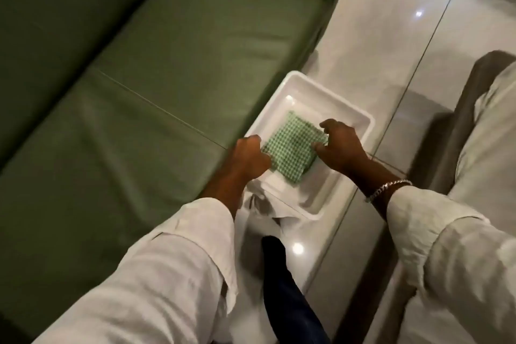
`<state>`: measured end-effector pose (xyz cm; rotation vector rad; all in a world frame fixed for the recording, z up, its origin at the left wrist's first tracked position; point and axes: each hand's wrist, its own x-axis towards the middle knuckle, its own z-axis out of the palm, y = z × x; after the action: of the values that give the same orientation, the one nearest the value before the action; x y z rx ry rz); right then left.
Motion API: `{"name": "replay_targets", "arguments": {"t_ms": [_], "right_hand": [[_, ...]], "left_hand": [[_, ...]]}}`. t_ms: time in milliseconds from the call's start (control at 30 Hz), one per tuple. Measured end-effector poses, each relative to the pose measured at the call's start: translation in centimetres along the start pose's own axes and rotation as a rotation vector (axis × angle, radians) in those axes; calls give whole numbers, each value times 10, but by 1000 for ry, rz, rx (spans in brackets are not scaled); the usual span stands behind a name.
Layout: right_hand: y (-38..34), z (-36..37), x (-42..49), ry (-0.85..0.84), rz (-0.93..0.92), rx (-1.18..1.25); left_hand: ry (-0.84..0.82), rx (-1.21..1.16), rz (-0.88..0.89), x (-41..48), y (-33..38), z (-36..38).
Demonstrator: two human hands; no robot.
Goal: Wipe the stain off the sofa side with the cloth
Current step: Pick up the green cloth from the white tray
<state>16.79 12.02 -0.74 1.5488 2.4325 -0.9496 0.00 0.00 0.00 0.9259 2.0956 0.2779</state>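
Observation:
A folded green-and-white checked cloth (293, 148) lies in a shallow white tray (296, 78) on the pale floor, right beside the green sofa (139, 92). My left hand (248, 156) is closed in a fist on the cloth's left edge. Curled, spread fingers of my right hand (343, 148) touch the cloth's right corner. No stain shows on the sofa's seat cushions, and the sofa's side is hidden from here.
A crumpled white sheet (259, 204) sticks out from under the tray's near end. My dark-socked foot (275, 248) stands on the glossy tiles (391, 36). A grey seat with a pale cushion (485, 126) stands at the right.

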Motion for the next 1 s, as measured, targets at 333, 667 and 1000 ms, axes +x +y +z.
{"name": "replay_targets", "arguments": {"t_ms": [333, 667, 1000], "right_hand": [[21, 60, 53, 151, 190, 16], [-15, 44, -27, 413, 252, 268], [-60, 113, -199, 325, 223, 388]], "left_hand": [[266, -80, -134, 58, 9, 66], [352, -453, -75, -23, -3, 29], [249, -579, -95, -165, -132, 36]]}}
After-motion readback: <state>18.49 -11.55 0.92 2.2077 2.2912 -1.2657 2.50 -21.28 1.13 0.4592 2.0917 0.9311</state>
